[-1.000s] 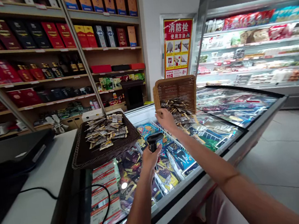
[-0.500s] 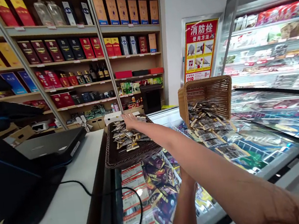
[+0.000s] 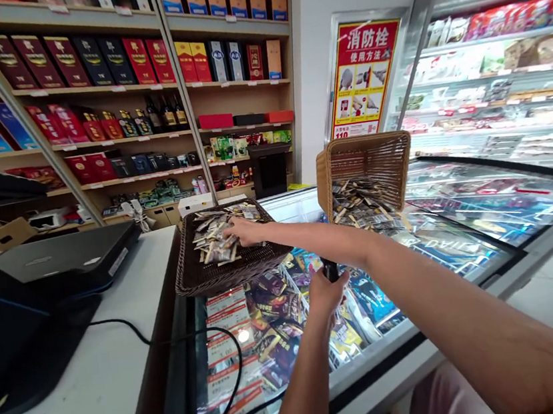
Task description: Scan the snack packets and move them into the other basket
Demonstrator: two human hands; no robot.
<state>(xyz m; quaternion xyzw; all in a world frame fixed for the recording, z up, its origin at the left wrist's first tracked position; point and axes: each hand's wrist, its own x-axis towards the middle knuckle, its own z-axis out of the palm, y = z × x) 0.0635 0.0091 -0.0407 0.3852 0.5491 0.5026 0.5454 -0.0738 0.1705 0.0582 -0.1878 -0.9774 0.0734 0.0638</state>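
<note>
Dark basket (image 3: 230, 280): sitting left of centre, holding packets (image 3: 212, 238) (long axes pointing every way), brownish with pale ends.
Right hand (image 3: 245, 231): touching them, fingers bending (cannot tell whether gripping any).
Left hand (image 3: 325, 292): wrapping a black handle (image 3: 330, 269), which is pointing upward mid-frame, top hidden.

1. the right forearm (image 3: 341, 242) hides the top of the black handle (image 3: 330, 269) in the left hand (image 3: 325, 295).
2. the right hand (image 3: 244, 231) covers some sachets (image 3: 213, 241), fingertips blurred; whether it grips any cannot be told.
3. sachet print is too small to read.
4. the left edge cuts off a black device (image 3: 4, 328).
</note>
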